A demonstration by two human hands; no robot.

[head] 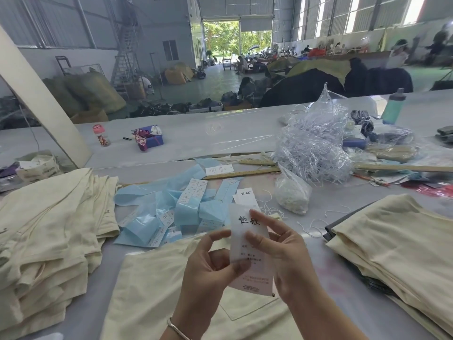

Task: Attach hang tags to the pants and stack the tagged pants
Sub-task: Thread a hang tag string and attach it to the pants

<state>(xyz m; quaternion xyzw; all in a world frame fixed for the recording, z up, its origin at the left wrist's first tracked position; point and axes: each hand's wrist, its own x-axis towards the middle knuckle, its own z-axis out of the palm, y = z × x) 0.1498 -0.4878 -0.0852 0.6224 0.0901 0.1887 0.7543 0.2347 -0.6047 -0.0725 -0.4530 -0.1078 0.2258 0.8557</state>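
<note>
Hang tag [247,251] pinched between both hands' fingers [263,223]

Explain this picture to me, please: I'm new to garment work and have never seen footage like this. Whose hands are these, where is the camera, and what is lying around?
There is no machine here. One wide-angle camera sits on a person's head and looks down at their own two hands over a worktable.

The left hand and the right hand together hold a white hang tag with printed characters, pinched between fingers and thumbs.

Under the hands lies one pair of cream pants. A stack of cream pants sits on the left, another stack on the right. Behind the tag lie light blue strips with small white labels, a clear bag of white strings, and wooden rulers.
</note>
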